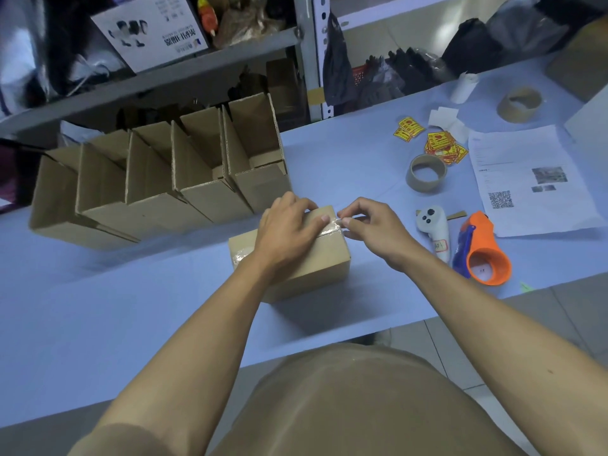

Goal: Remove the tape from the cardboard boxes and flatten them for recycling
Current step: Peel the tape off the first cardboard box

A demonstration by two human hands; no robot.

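A small closed cardboard box [322,264] sits on the pale blue table [131,307] in front of me. Clear tape [332,225] runs along its top seam and over the far right end. My left hand [289,228] lies over the top of the box and holds it down, fingers curled over its far edge. My right hand [368,225] pinches the loose end of the tape at the box's far right corner, between thumb and forefinger. More clear tape shows at the box's near left end [241,255].
A row of several open cardboard boxes [158,179] stands at the left back. To the right lie a white controller [434,232], an orange tape dispenser [483,251], two empty tape cores [427,174], yellow stickers [441,146] and a printed sheet [526,179]. Shelving rises behind.
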